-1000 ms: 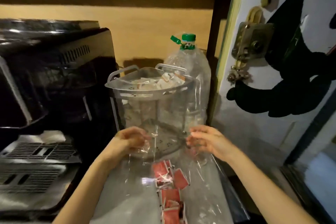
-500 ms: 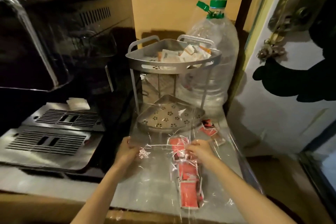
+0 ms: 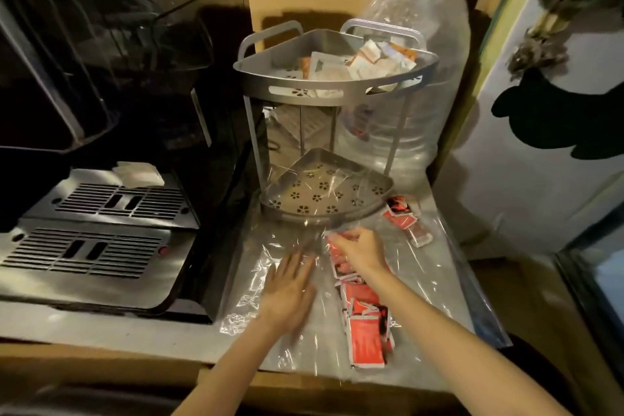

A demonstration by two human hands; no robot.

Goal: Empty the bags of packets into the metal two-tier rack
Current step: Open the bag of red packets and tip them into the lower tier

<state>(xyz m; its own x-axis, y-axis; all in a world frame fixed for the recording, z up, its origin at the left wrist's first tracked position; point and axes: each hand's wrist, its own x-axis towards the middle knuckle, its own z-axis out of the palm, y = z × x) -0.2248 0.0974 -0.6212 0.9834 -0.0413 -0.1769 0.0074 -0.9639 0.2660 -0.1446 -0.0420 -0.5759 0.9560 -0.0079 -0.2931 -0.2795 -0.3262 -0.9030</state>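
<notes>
A metal two-tier rack (image 3: 260,73) stands at the back of the counter. Its top tier holds several white and orange packets (image 3: 364,59). Its perforated bottom tier (image 3: 324,192) holds no packets, and the mouth of the clear plastic bag (image 3: 418,284) reaches over it. The bag lies flat in front of the rack with red packets (image 3: 364,331) in a row inside it. My left hand (image 3: 290,287) lies flat and open on the plastic. My right hand (image 3: 359,250) is closed on the bag and red packets near the bag's mouth.
A large clear water bottle (image 3: 422,44) with a green cap stands behind the rack on the right. A black coffee machine with a metal drip tray (image 3: 94,233) fills the left. A few red packets (image 3: 401,216) lie right of the rack. A white wall rises at the right.
The bag came down from the rack's front onto the counter. My left hand let go of the bag's edge and flattened on the plastic; my right hand stayed at the mouth.
</notes>
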